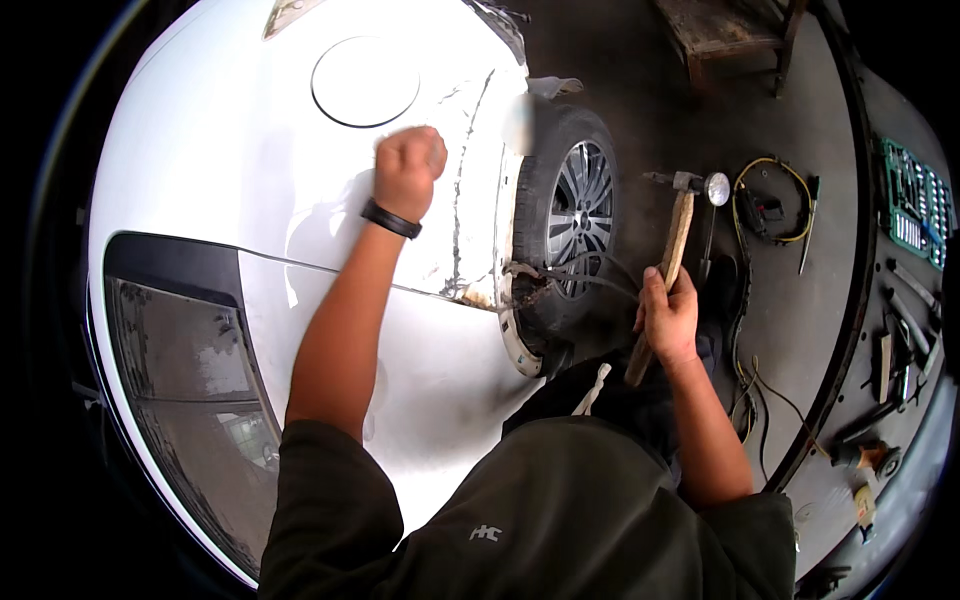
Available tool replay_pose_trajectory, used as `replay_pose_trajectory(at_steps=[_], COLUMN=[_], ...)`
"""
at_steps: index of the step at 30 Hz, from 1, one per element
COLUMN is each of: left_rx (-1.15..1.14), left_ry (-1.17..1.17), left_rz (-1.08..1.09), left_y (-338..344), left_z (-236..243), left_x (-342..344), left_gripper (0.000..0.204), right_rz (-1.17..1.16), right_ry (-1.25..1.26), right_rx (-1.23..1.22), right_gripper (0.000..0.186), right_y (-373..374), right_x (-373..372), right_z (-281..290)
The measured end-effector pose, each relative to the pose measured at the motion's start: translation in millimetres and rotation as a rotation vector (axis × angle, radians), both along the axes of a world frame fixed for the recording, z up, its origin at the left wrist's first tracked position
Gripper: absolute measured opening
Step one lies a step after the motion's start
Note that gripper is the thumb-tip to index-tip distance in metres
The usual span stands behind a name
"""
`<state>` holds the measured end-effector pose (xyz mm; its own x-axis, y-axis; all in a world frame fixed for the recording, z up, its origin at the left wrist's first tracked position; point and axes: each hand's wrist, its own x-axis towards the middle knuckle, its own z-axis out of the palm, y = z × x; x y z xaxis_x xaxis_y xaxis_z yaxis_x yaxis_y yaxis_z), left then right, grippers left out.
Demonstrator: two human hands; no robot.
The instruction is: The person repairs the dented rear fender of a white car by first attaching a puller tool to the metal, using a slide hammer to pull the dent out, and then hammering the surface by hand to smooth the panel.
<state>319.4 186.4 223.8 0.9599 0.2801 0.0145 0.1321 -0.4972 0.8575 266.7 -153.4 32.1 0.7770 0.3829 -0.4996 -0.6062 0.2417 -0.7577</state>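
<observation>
My right hand (pixel 668 315) is wrapped round the wooden handle of a hammer (pixel 678 235), whose metal head points away from me with a bright round face. Over the white car's rear side panel (pixel 330 190), my left hand (pixel 408 170) is closed like a fist, below the round fuel flap (pixel 365 82); whatever its fingers may hold is hidden. To its right, a rough dark seam with scraped patches runs down the panel beside the wheel arch. A pale blurred shape (pixel 519 124) shows at the arch edge, too smeared to name.
The car's wheel (pixel 580 215) stands in the arch, with a grey cable in front. A yellow-and-black cable (pixel 775 238) coils on the floor. At far right lie a green socket set (pixel 912 205), several hand tools and an angle grinder (pixel 868 458). A wooden stool (pixel 728 40) stands far off.
</observation>
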Motion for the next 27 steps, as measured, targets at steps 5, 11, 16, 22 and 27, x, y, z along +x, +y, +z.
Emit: replay_pose_trajectory(at_steps=[5,11,16,22,27], left_rx=[-0.159,0.449,0.75,1.8,1.755], left_ry=[-0.22,0.21,0.358,0.73,0.755], left_rz=[-0.3,-0.079,0.008,-0.509,-0.468], left_y=[-57.6,18.5,30.6,34.7,15.3], left_z=[28.1,-46.9,18.2,82.9,60.6], left_x=[26.1,-27.7,-8.6,-52.0,-71.9], left_gripper=[0.044,0.037,0.024,0.085,0.101], right_rz=[-0.074,0.043,0.215,0.321,0.334], right_ry=[0.008,0.087,0.029,-0.161,-0.252], right_rx=[-0.057,0.093,0.214,0.256,0.302], right_gripper=[0.023,0.02,0.021,0.029,0.033], right_y=[-14.0,10.8,37.6,98.0,136.4], right_x=[7.4,-12.0,-35.3,-36.0,-55.8], right_z=[-14.5,7.4,32.7,68.5,78.6])
